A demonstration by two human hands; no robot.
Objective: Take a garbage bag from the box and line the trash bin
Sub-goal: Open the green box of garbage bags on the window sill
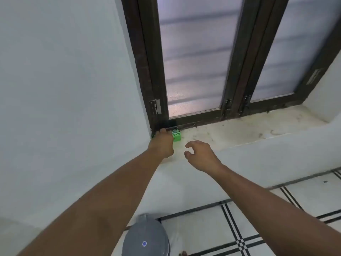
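Box in the sill corner, bag not yet out

The green box (176,136) sits on the sill (239,130); the left hand (163,143) covers it, grip hidden, the right hand (200,154) loosely spread nearby. An unbraced tug could drag it off, towards the bin (145,237).

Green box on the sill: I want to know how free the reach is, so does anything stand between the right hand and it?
Nothing visible does. The right hand hovers open above the window sill, with only bare sill between it and the green box. The left hand is already at the box's top, covering its left part.
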